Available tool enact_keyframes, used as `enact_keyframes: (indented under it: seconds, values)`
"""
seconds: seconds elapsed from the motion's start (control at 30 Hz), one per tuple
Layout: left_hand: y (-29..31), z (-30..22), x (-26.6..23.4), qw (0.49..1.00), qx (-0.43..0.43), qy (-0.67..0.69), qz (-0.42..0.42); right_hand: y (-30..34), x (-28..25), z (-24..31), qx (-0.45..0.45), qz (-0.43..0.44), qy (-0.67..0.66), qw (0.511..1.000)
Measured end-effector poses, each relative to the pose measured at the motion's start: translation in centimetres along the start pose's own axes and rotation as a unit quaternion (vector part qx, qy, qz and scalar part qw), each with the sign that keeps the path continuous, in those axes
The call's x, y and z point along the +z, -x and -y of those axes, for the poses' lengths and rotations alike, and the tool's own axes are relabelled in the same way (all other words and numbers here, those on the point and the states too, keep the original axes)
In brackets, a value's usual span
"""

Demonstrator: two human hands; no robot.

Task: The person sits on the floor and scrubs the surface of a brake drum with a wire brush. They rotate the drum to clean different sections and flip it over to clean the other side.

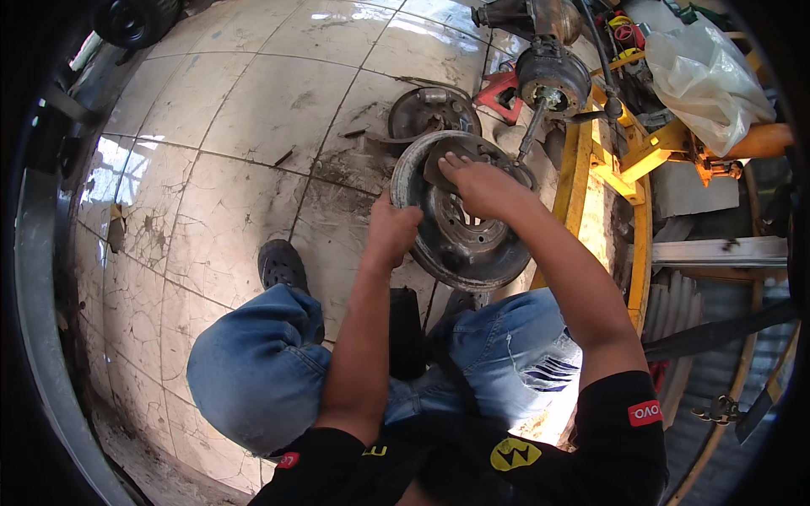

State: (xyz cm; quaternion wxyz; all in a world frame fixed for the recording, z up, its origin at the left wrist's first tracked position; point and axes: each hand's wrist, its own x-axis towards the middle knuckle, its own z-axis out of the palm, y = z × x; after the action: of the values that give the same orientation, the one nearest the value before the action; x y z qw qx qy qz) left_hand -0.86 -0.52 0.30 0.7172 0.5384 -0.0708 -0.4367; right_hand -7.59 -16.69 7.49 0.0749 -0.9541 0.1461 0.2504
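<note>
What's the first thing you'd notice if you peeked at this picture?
The big, dirty brake drum in the middle stands out first, tilted up off the tiled floor. The left hand grips its rim and the right hand presses inside near the top. To the right stands a yellow metal frame, with a clear plastic bag at the top right.

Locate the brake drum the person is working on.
In the head view, the brake drum sits centre-right on the tiled floor, gripped by the left hand and right hand, beside the yellow frame.
</note>
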Motion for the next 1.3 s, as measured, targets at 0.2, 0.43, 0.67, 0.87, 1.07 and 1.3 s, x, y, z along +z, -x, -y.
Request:
enact_keyframes:
  seconds: [0.2,0.43,0.67,0.87,1.07,1.3]
  values:
    - [0.3,-0.7,0.0,1.0,-0.014,-0.016,-0.016,-0.6,1.9,-1.1,-0.048,-0.105,0.006,0.993]
    - [-0.1,0.0,0.1,1.0,-0.009,0.004,0.004,0.5,2.6,-0.8,-0.025,-0.113,0.032,0.993]
    - [-0.1,-0.1,0.1,1.0,0.003,-0.001,0.008,-1.0,2.5,-2.0,-0.042,-0.164,-0.007,0.986]
    - [-0.2,-0.1,0.3,1.0,0.003,-0.005,-0.009,1.2,-1.3,-2.6,0.029,-0.224,-0.1,0.969]
    - [-0.1,-0.2,0.5,1.0,0.002,-0.006,-0.013,1.4,-2.8,-1.5,0.153,-0.27,-0.035,0.95]
    - [-0.2,0.3,0.3,1.0,0.001,0.013,0.004,-0.5,1.7,-2.0,-0.001,-0.21,-0.048,0.977]
